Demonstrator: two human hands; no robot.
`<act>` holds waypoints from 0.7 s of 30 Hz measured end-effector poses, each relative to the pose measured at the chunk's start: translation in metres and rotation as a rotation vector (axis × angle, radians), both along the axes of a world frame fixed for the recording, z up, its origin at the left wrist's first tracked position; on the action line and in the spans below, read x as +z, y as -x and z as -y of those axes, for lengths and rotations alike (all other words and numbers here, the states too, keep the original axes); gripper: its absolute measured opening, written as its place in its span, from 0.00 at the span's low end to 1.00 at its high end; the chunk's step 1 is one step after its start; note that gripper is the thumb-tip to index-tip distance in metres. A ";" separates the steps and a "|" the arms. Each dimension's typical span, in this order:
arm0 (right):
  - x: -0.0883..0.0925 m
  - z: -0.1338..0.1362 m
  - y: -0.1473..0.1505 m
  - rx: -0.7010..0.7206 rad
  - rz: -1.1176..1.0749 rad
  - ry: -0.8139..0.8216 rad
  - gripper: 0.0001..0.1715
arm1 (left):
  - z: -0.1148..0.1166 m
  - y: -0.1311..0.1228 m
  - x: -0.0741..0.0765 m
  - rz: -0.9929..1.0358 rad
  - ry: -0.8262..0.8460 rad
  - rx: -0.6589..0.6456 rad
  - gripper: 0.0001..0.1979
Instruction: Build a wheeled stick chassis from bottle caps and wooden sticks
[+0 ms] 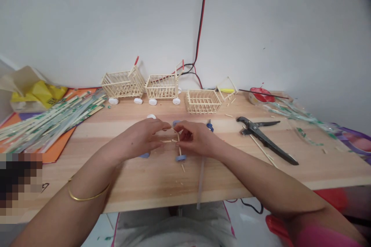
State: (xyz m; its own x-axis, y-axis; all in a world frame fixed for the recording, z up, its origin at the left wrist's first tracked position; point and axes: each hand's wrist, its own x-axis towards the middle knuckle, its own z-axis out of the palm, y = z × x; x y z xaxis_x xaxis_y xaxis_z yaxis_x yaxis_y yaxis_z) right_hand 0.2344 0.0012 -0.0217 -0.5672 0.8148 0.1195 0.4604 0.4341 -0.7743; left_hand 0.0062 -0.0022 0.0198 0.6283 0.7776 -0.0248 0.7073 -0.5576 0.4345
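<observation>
At the middle of the table, both hands are on a small frame of thin wooden sticks (167, 141) with blue wheels. My right hand (197, 139) pinches its upright axle stick, which has a blue wheel (181, 158) at the near end. My left hand (142, 135) curves over the frame's left side, fingertips close to the right hand's; its exact contact is partly hidden. Another blue wheel (144, 155) shows beneath the left hand, and a white wheel (151, 116) lies beyond it. A glue gun with a blue nozzle (210, 125) is partly behind my right hand, its clear glue stick (200, 185) pointing toward me.
Two stick carts (123, 85) (161, 86) with white wheels stand by the wall. A wheelless stick basket (203, 101) sits right of them. Black pliers (265, 139) lie at right, bundled sticks (60, 123) at left. A red container (261, 95) stands at back right.
</observation>
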 end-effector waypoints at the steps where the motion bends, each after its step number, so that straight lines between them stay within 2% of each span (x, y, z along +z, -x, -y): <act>1: 0.000 0.000 0.000 -0.002 0.001 0.000 0.17 | 0.000 0.000 0.000 0.002 -0.003 -0.005 0.17; 8: 0.001 0.001 0.001 -0.005 0.013 0.004 0.16 | -0.001 -0.003 0.000 0.019 -0.015 -0.055 0.15; 21: 0.005 0.003 0.003 -0.025 0.060 -0.026 0.16 | -0.001 -0.003 -0.002 0.023 -0.028 -0.060 0.16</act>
